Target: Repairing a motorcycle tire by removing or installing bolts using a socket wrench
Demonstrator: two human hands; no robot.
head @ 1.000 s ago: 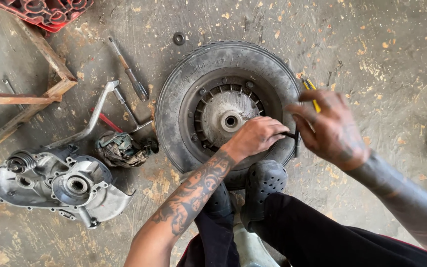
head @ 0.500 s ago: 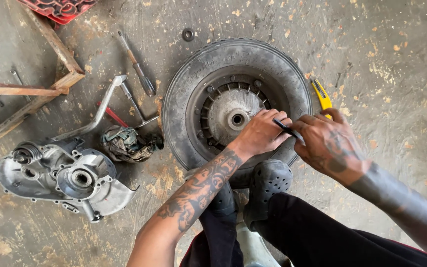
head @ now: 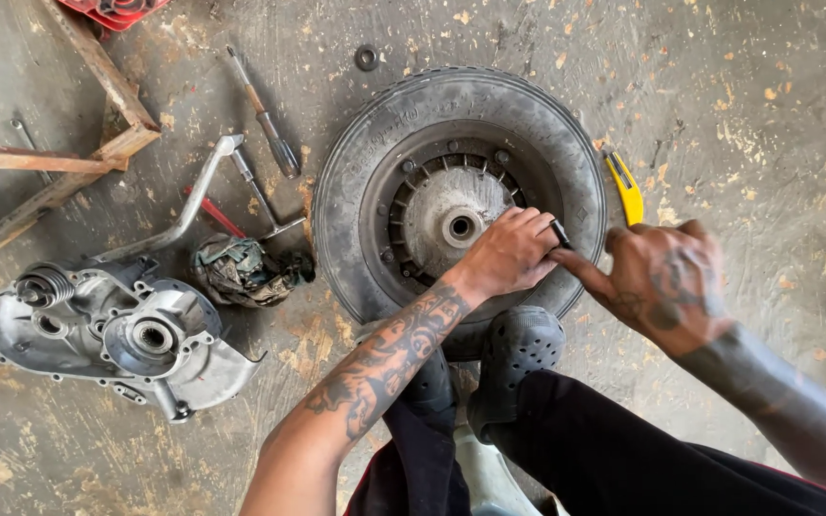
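Lying flat on the stained concrete floor (head: 738, 86) at centre frame: a small scooter wheel (head: 459, 191), black tyre worn and dusty, dark rim inside it, a ring of cooling-fin slots around a pale grey hub (head: 451, 218) with a round bore in the middle. Pinned at its lower edge by 2 black perforated clogs (head: 518, 349). Resting on the right part of the rim, just right of the hub: the left hand (head: 509, 253), forearm tattooed, fingers curled down and closed around a small black valve stem (head: 560, 232) that pokes out past the knuckles. Coming in from the right of the frame: the right hand (head: 662, 287), slightly blurred, index finger stretched out so its tip meets the left hand beside the stem, the other fingers bent loosely and gripping nothing that can be seen. Just above the right hand, against the tyre's right edge: a yellow utility knife (head: 626, 186), flat on the floor and untouched. At lower left: a grey aluminium engine casing (head: 112, 330) with a greasy rag (head: 241, 269) beside it. Between casing and wheel, upper left of centre: a bent metal lever (head: 184, 205), a red-handled tool (head: 212, 215) and a screwdriver (head: 265, 119). Above the tyre: 1 small dark washer (head: 366, 58). At far left: wooden slats (head: 59, 162).
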